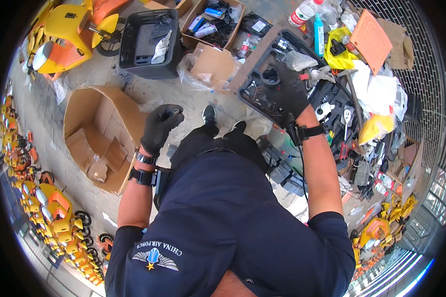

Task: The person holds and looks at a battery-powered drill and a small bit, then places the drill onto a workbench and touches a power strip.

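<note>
My left hand, in a dark work glove, pinches a small metal part between thumb and forefinger. Too little of that part shows to tell whether it is a nut or a ring. My gloved right hand reaches into a black plastic tool-case tray. Loose screws and small metal hardware lie about its fingers, beside a dark ring-shaped roll. The fingertips blend into the dark tray, so their grip is hidden. Just right of this hand lies a claw hammer.
An open cardboard box stands at my left, with stacked black plastic crates beyond it. Spray cans fill part of another carton. A ratchet wrench, bottles and bags crowd the right side. Yellow scooters line the floor.
</note>
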The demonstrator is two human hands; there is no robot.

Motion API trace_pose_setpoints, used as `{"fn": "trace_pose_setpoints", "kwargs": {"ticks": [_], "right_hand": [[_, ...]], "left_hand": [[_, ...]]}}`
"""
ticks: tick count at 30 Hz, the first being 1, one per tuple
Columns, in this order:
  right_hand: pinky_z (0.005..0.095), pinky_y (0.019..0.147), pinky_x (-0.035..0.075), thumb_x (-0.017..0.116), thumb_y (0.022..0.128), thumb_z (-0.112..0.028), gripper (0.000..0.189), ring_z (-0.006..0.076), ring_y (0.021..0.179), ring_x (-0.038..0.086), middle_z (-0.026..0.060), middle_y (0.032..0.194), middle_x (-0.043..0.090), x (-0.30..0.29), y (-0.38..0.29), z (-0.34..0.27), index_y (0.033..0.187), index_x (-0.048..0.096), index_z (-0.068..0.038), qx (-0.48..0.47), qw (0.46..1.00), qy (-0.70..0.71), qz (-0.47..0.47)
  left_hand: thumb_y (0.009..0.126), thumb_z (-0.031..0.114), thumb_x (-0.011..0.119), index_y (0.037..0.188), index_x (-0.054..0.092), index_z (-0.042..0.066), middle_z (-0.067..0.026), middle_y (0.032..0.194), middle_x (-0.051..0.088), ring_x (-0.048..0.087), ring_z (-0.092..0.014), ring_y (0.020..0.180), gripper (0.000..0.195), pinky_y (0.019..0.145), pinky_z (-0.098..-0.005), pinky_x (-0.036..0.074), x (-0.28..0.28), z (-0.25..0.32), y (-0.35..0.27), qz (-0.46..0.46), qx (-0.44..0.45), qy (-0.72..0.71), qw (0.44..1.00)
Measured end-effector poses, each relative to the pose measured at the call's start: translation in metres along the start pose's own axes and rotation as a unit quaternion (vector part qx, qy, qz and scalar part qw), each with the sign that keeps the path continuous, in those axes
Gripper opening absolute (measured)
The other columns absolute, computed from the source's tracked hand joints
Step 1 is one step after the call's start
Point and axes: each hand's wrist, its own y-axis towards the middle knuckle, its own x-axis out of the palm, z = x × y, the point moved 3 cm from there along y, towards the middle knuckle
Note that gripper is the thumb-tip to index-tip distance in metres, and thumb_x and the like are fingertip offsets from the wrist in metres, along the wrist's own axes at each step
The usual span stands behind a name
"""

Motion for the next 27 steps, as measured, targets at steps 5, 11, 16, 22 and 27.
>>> {"fn": "trace_pose_setpoints", "kwargs": {"ticks": [5,11,16,22,27], "right_hand": [[0.0381,0.089,0.046,0.076,0.061,-0.009,0.062,0.0309,0.103,0.057,0.015,0.106,0.059,-0.047,-0.021,0.008,0.118,0.051,-0.006,0.073,0.994,0.08,0.024],[0.0391,0.093,0.044,0.077,0.062,-0.007,0.063,0.0309,0.106,0.056,0.0145,0.113,0.057,-0.083,-0.034,0.008,0.119,0.05,-0.005,0.041,0.997,0.053,0.042],[0.0373,0.092,0.045,0.076,0.067,-0.01,0.064,0.0279,0.106,0.056,0.0144,0.114,0.057,-0.102,-0.046,0.031,0.124,0.047,-0.004,0.072,0.996,0.022,0.055],[0.0337,0.091,0.047,0.076,0.069,-0.007,0.061,0.021,0.103,0.059,0.0105,0.109,0.061,-0.126,-0.041,0.03,0.122,0.047,-0.005,0.068,0.995,0.042,0.062],[0.0331,0.089,0.048,0.075,0.07,-0.002,0.057,0.0191,0.101,0.06,0.0083,0.107,0.062,-0.143,-0.037,0.04,0.12,0.049,-0.006,0.096,0.992,0.053,0.057]], "left_hand": [[0.085,0.006,0.063,0.105,0.061,-0.002,-0.0044,0.089,0.065,0.06,-0.011,0.08,0.021,0.073,-0.0245,0.047,0.015,0.006,0.002,-0.02,-0.02,0.015,0.999],[0.086,0.006,0.063,0.105,0.061,-0.002,-0.005,0.088,0.066,0.059,-0.011,0.078,0.02,0.071,-0.0239,0.047,0.03,0.0,0.003,-0.043,-0.006,0.03,0.999],[0.086,0.005,0.062,0.104,0.061,-0.002,-0.0052,0.089,0.066,0.059,-0.011,0.078,0.019,0.07,-0.0239,0.047,0.042,-0.001,0.007,-0.067,-0.013,0.023,0.997],[0.086,0.003,0.063,0.103,0.061,-0.002,-0.0047,0.089,0.066,0.059,-0.011,0.079,0.018,0.071,-0.0238,0.047,0.056,0.008,0.008,-0.071,-0.034,0.035,0.996],[0.085,0.002,0.063,0.102,0.062,-0.001,-0.0035,0.09,0.065,0.059,-0.01,0.08,0.018,0.072,-0.0232,0.047,0.058,0.011,0.009,-0.067,-0.029,0.06,0.996]]}}
